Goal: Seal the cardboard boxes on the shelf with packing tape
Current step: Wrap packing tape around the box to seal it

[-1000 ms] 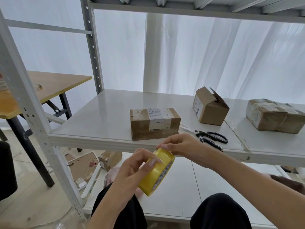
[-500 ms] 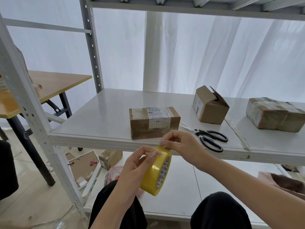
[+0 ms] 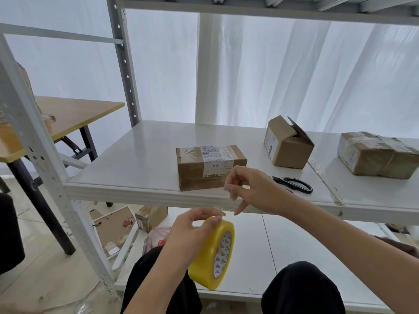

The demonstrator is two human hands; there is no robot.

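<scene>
Below the front edge of the shelf [image 3: 136, 171], over the lap: yellow tape roll [image 3: 204, 259], gripped by the left hand [image 3: 188, 232], fingers [image 3: 204, 213] curled over the top of its rim. White core face turned to the right, printed with rows of small dark triangle marks; no words legible there. Just above, in front of the shelf's front edge: the right hand [image 3: 256, 191], thumb and forefinger pinched tight on the tape end [image 3: 227, 189], remaining fingers loosely pointed downward. Clear strip down to the roll barely visible.

On the shelf, close to the front edge near its middle: closed labelled box [image 3: 192, 168], glossy tape across the top, white shipping label wrapped over top and front. Barcode and fine print too small to read; a single "1" legible on the front, green printed line beneath it unreadable. Toward the back right: open box [image 3: 292, 150], flaps up, white label with a square code on its left side, also unreadable. By the right edge: taped box [image 3: 376, 157], heavily wrapped. Black-handled scissors [image 3: 294, 184] near the front edge, between the labelled box and the taped box, blades hidden behind the right hand.

Against half a second earlier: right hand lifted off the top of the roll, now apart from it and higher, in front of the labelled box. Roll lower, core face more fully shown. Boxes and scissors unmoved.
</scene>
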